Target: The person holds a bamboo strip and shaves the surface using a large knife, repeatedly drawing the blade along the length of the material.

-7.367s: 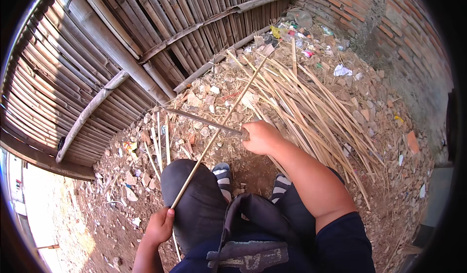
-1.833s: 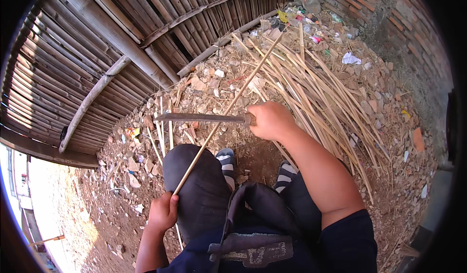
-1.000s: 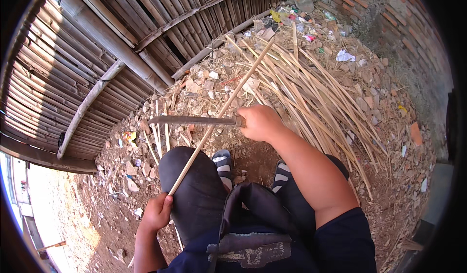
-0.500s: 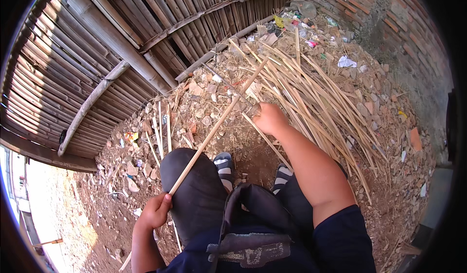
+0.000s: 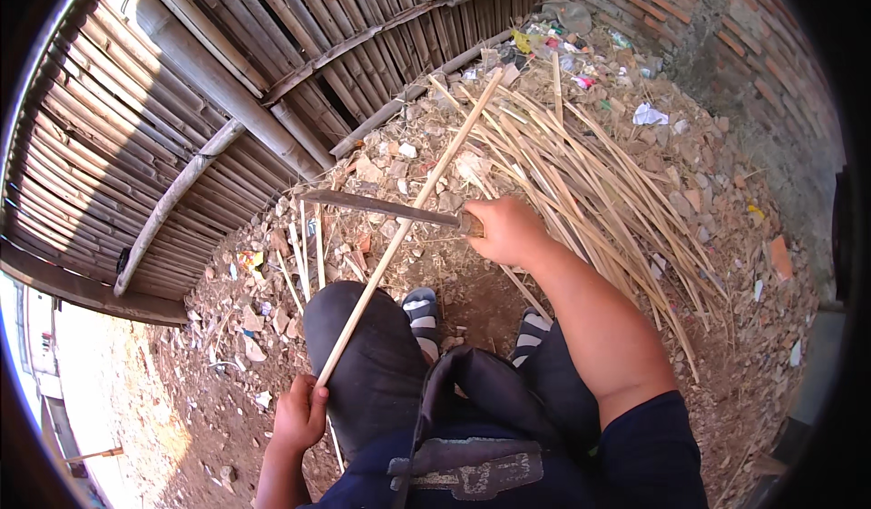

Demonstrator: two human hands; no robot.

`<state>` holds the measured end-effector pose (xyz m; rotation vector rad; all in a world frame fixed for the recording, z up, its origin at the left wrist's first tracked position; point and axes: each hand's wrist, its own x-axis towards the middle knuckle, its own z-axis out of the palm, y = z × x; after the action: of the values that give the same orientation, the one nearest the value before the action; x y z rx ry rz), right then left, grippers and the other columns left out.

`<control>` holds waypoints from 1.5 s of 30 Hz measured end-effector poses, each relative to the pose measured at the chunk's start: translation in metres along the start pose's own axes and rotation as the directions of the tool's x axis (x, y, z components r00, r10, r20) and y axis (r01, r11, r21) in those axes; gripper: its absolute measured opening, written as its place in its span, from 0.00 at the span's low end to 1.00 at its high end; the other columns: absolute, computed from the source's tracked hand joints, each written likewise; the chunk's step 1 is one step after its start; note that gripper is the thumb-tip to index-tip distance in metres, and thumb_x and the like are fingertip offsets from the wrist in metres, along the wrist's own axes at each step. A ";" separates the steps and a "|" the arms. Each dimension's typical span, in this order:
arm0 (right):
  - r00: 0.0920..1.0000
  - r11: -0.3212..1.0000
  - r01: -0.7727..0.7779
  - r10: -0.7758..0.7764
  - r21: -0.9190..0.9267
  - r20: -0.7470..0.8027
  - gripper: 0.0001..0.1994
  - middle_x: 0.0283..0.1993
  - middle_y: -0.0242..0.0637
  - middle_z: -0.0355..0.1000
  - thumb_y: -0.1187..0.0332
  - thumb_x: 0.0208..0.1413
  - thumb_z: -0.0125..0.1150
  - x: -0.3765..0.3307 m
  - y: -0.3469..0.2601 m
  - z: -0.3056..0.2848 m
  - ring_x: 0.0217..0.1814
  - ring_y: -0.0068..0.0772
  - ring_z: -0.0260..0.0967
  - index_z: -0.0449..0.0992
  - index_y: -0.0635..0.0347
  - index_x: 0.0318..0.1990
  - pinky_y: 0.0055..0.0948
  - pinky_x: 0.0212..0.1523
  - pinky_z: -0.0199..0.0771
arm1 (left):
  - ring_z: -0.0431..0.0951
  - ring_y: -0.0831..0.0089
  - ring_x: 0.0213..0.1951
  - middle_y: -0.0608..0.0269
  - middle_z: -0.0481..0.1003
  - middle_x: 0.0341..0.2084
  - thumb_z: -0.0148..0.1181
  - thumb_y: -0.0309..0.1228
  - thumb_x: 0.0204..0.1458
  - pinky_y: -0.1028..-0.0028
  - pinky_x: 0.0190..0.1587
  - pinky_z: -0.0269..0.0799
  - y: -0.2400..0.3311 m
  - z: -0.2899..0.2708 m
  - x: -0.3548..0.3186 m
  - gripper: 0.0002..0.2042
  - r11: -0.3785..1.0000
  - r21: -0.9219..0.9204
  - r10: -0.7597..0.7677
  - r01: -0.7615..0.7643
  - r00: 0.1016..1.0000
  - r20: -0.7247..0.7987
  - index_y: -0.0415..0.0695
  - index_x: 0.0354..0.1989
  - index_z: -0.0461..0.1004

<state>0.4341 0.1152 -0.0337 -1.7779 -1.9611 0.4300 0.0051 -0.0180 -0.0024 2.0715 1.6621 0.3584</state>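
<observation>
My left hand (image 5: 299, 413) grips the lower end of a long pale bamboo strip (image 5: 370, 284), which slants up and away to the right across my left knee. Closed round a short handle, my right hand (image 5: 510, 231) holds a machete (image 5: 386, 206). Its long dark blade points left and crosses the strip at about mid-length; whether the edge touches the strip I cannot tell. A heap of similar bamboo strips (image 5: 581, 178) lies on the ground beyond and to the right of my right hand.
Rubble and dry scraps (image 5: 381, 169) cover the ground ahead. A bamboo slat wall (image 5: 100, 146) rises at the left, a brick wall (image 5: 771, 64) at the right. A few short strips (image 5: 305, 246) lie beyond my left knee. Litter (image 5: 553, 42) is gathered in the far corner.
The machete has swung from pointing away to pointing left, its blade now across the strip. My left hand and the strip have shifted slightly, and the strip stands a little steeper.
</observation>
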 end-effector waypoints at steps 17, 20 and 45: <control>0.964 0.973 0.195 -0.168 -0.122 0.208 0.16 0.34 0.43 0.78 0.61 0.47 0.69 -0.008 -0.026 -0.006 0.39 0.50 0.78 0.78 0.50 0.44 0.51 0.39 0.77 | 0.76 0.39 0.26 0.44 0.73 0.20 0.52 0.34 0.66 0.51 0.30 0.69 0.002 0.004 -0.013 0.11 0.998 0.010 -0.056 0.056 0.998 -0.004 0.38 0.35 0.71; 0.976 0.985 0.158 -0.146 -0.068 0.159 0.14 0.33 0.43 0.78 0.63 0.47 0.69 -0.005 -0.014 0.002 0.39 0.51 0.78 0.77 0.53 0.41 0.51 0.39 0.77 | 0.75 0.37 0.25 0.43 0.73 0.19 0.51 0.35 0.67 0.49 0.29 0.69 -0.012 0.007 -0.013 0.13 0.999 0.041 -0.014 0.013 1.000 0.021 0.39 0.33 0.70; 0.945 0.971 -0.229 0.206 0.064 0.255 0.17 0.36 0.51 0.79 0.60 0.52 0.68 0.010 -0.006 -0.006 0.41 0.54 0.78 0.80 0.58 0.47 0.47 0.46 0.78 | 0.77 0.38 0.24 0.43 0.75 0.20 0.54 0.40 0.65 0.45 0.27 0.72 -0.016 0.012 -0.005 0.13 0.935 0.344 -0.105 0.088 0.994 0.031 0.43 0.33 0.68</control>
<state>0.4320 0.1237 -0.0241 -1.9673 -1.8724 0.8408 -0.0045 -0.0227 -0.0202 2.2070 1.8968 -0.0189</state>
